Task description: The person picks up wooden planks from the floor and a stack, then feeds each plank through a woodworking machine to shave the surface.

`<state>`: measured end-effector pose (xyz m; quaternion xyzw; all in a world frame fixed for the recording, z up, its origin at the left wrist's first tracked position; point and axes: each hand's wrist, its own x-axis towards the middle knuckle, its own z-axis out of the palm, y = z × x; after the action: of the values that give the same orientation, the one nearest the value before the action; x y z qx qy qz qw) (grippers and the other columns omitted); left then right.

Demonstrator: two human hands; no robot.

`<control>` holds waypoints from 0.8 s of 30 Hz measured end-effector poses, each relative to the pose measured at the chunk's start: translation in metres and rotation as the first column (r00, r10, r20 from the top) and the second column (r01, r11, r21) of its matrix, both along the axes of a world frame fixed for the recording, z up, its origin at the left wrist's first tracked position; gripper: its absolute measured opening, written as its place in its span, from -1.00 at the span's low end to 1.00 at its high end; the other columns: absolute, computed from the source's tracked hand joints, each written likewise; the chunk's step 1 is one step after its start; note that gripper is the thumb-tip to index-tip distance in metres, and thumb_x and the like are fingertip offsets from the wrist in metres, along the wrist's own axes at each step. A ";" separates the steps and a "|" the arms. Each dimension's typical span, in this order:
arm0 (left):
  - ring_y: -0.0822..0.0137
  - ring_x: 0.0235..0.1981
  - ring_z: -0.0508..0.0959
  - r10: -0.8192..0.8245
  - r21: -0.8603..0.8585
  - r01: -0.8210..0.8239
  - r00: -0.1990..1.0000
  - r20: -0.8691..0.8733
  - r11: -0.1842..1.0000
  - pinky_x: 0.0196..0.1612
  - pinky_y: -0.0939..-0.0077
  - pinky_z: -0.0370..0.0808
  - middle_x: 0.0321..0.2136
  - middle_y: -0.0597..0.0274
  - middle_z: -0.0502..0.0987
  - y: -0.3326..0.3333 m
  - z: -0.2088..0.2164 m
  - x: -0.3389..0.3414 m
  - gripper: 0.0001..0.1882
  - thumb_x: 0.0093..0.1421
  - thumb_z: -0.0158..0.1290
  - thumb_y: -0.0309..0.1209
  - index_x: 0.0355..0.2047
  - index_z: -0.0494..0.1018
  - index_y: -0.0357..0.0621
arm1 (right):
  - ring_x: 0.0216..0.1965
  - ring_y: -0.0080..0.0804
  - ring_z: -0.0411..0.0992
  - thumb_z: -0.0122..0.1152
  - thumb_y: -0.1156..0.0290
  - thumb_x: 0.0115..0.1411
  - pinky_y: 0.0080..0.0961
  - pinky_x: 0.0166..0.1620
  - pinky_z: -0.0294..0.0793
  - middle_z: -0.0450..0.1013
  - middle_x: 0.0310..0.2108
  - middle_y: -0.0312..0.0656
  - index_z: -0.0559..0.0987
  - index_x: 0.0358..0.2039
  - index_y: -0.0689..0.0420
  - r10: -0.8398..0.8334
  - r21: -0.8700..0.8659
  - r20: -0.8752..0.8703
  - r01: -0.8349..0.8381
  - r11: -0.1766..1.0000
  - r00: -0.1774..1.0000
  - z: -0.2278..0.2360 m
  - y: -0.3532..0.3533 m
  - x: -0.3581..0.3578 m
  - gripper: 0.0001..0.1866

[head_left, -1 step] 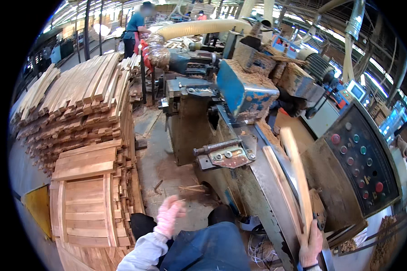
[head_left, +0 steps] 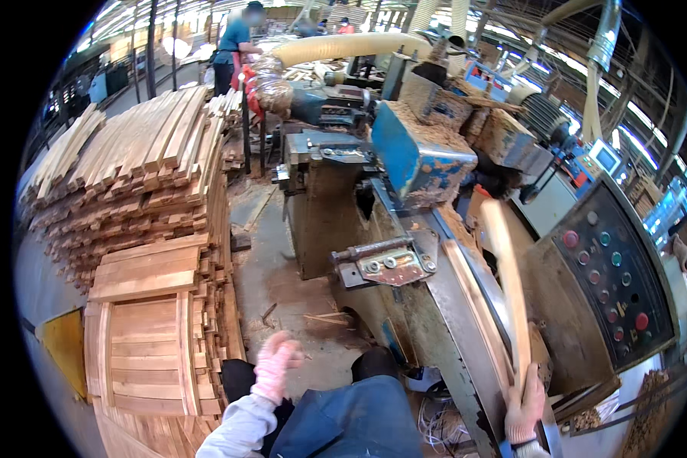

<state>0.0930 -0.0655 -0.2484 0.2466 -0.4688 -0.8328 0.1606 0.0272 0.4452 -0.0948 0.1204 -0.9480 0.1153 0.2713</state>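
My right hand [head_left: 525,412], in a knitted glove, grips the lower end of a pale wooden strip [head_left: 509,282] at the lower right. The strip's far end is raised above the machine bed. Beside it, another wooden strip [head_left: 473,305] lies along the metal machine bed [head_left: 454,336]. My left hand [head_left: 276,365], in a pinkish glove, hovers in front of my lap with nothing visible in it. Its fingers are loosely bent and apart, somewhat blurred. To its left stands the stack of wooden boards [head_left: 145,351].
A higher pile of wooden strips [head_left: 130,145] stands behind the stack. Ahead is the blue, dust-covered machine housing [head_left: 420,153]; a metal guide bracket [head_left: 385,263] juts from the bed. The button panel [head_left: 611,267] leans at right. Another person [head_left: 233,46] stands far back.
My left hand has shifted slightly left, its fingers loosening. The right hand and its strip hold nearly the same place; the view has moved a little.
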 end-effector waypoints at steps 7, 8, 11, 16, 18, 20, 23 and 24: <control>0.43 -0.44 0.52 0.379 -0.063 -0.378 0.926 -0.007 0.924 -0.42 0.52 0.55 -0.34 0.29 0.51 -0.135 -0.003 0.058 -0.65 0.37 0.15 -0.29 0.06 0.40 -0.18 | 0.22 0.04 0.42 0.23 0.48 0.27 -0.21 0.32 0.32 0.45 0.23 0.11 0.29 0.46 0.17 0.109 -0.243 -0.257 -0.173 0.954 0.960 -0.010 -0.113 -0.191 -0.27; 0.43 -0.46 0.49 0.441 -0.100 -0.440 0.897 -0.011 0.892 -0.44 0.52 0.52 -0.35 0.30 0.50 -0.148 0.007 0.052 -0.74 0.37 0.12 -0.33 -0.02 0.41 -0.15 | 0.24 0.03 0.40 0.22 0.50 0.28 -0.21 0.34 0.31 0.44 0.25 0.10 0.28 0.46 0.16 0.108 -0.288 -0.212 -0.167 0.943 0.971 -0.008 -0.126 -0.202 -0.28; 0.41 -0.47 0.50 0.695 -0.009 -0.696 0.719 -0.011 0.718 -0.42 0.50 0.55 -0.40 0.29 0.48 -0.227 -0.010 0.039 -0.62 0.34 0.16 -0.33 0.10 0.40 -0.17 | 0.22 0.04 0.41 0.21 0.51 0.27 -0.22 0.30 0.33 0.42 0.25 0.13 0.26 0.46 0.18 0.231 -0.236 -0.234 -0.285 0.929 0.945 -0.017 -0.135 -0.206 -0.26; 0.17 -0.28 0.52 0.909 -0.209 -0.889 0.371 0.193 0.407 -0.20 0.13 0.56 -0.13 -0.01 0.55 -0.385 -0.080 0.061 -0.04 0.14 0.39 0.01 0.35 0.22 -0.31 | 0.24 -0.04 0.37 0.07 0.56 0.27 -0.28 0.34 0.26 0.35 0.32 0.08 0.22 0.48 0.22 0.242 -0.102 0.063 -0.235 0.967 0.968 -0.004 -0.094 -0.095 -0.27; 0.11 -0.17 0.54 0.872 -0.105 -0.876 0.445 0.203 0.472 -0.14 0.09 0.55 -0.05 -0.01 0.54 -0.403 -0.103 0.032 -0.12 0.15 0.37 0.03 0.30 0.31 -0.26 | 0.07 0.18 0.45 0.31 0.51 0.06 -0.09 0.18 0.42 0.49 0.05 0.16 0.39 0.35 0.26 0.073 -0.015 0.116 -0.072 0.997 0.991 -0.008 -0.037 -0.027 -0.23; 0.08 -0.04 0.56 0.759 0.045 -0.794 0.594 0.267 0.606 -0.05 0.02 0.56 0.08 -0.04 0.51 -0.417 -0.114 0.032 -0.16 0.16 0.35 0.07 0.28 0.36 -0.17 | 0.14 0.20 0.45 0.13 0.28 0.43 -0.01 0.18 0.42 0.48 0.16 0.22 0.37 0.36 0.30 -0.052 0.231 0.311 -0.022 0.973 0.949 0.024 -0.025 0.037 -0.42; 0.12 0.14 0.51 0.805 0.172 -0.811 0.580 0.121 0.559 0.18 0.00 0.47 0.18 0.13 0.50 -0.431 -0.118 0.027 -0.22 0.17 0.32 0.09 0.28 0.40 -0.05 | 0.14 0.29 0.45 0.11 0.30 0.43 0.00 0.22 0.42 0.50 0.10 0.29 0.52 0.20 0.34 -0.074 0.323 0.304 -0.030 0.946 0.950 0.030 0.001 0.082 -0.55; 0.12 0.16 0.50 0.805 0.193 -0.817 0.573 0.155 0.544 0.22 0.00 0.44 0.19 0.15 0.49 -0.433 -0.114 0.032 -0.22 0.17 0.32 0.08 0.28 0.40 -0.05 | 0.13 0.30 0.45 0.10 0.31 0.42 0.01 0.22 0.42 0.50 0.10 0.30 0.52 0.20 0.34 -0.067 0.338 0.285 -0.035 0.941 0.956 0.029 0.001 0.080 -0.55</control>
<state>0.1246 -0.4989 -0.3627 0.4725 -0.1998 -0.7088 0.4841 0.1068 0.4461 -0.0660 0.1389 -0.9842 -0.0354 0.1041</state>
